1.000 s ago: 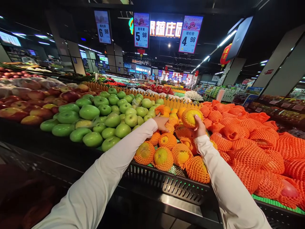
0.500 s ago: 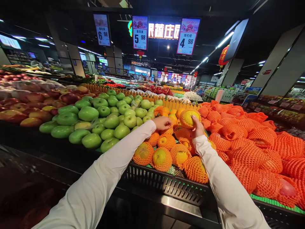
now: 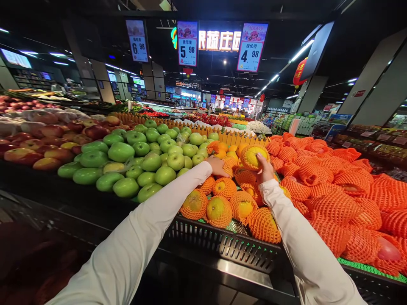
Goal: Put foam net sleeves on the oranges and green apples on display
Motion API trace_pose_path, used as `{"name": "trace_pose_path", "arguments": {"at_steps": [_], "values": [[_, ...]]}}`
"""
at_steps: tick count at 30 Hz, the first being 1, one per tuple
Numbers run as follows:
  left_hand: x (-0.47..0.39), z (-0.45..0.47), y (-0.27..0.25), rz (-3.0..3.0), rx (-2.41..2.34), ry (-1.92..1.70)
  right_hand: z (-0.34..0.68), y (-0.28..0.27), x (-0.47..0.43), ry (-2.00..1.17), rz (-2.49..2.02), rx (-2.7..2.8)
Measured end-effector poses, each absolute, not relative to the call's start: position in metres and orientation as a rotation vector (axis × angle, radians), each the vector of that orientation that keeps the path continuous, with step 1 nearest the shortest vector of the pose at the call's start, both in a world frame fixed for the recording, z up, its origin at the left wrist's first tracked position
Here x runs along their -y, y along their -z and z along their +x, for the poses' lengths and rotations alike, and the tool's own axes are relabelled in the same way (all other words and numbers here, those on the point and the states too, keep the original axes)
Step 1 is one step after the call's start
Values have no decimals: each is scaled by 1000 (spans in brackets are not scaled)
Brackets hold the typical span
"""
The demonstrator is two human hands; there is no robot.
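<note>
My right hand (image 3: 266, 169) is closed round an orange (image 3: 253, 156) in an orange foam net, lifted a little above the pile. The thumb lies on the fruit's bare yellow side. My left hand (image 3: 218, 166) reaches over the pile, fingers stretched down against the netted oranges (image 3: 229, 166) at its left side; its fingertips are partly hard to make out. More netted oranges (image 3: 219, 210) lie in front of both hands, in a black slotted crate (image 3: 222, 243).
Green apples (image 3: 127, 186) are heaped to the left, red apples (image 3: 47, 146) beyond them. Fruits in red-orange foam nets (image 3: 330, 207) fill the right side. A low wooden picket fence (image 3: 235, 137) runs behind the oranges. Price screens (image 3: 252, 47) hang overhead.
The fingers of my left hand have gone from curled to stretched down onto the oranges. My right hand keeps its orange at nearly the same spot. The view has shifted slightly.
</note>
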State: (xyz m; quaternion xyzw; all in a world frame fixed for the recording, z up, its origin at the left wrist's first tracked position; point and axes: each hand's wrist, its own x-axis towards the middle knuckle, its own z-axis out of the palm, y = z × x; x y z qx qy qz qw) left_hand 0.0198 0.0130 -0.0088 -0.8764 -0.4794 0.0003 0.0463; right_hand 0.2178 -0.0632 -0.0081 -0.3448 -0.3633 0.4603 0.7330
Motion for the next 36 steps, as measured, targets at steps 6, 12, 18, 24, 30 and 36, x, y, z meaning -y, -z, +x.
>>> {"name": "trace_pose_path", "arguments": {"at_steps": [6,12,18,24,30,36], "values": [[-15,20,15,-2755,1574,191,220,11,59,-998,-766,797],[-12,16,11,-3001,1409,260,220,10,60,-997,-755,811],[-11,14,5,-3050,1523,481,220,13,59,-997,-833,854],[12,15,-7,-3063,858,1240,219,16,59,-990,-915,934],[35,24,-14,-3063,658,1072,211,19,63,-1109,-877,1093],[10,13,-9,-2629,974,1444,214,15,62,-1186,-786,1028]]}}
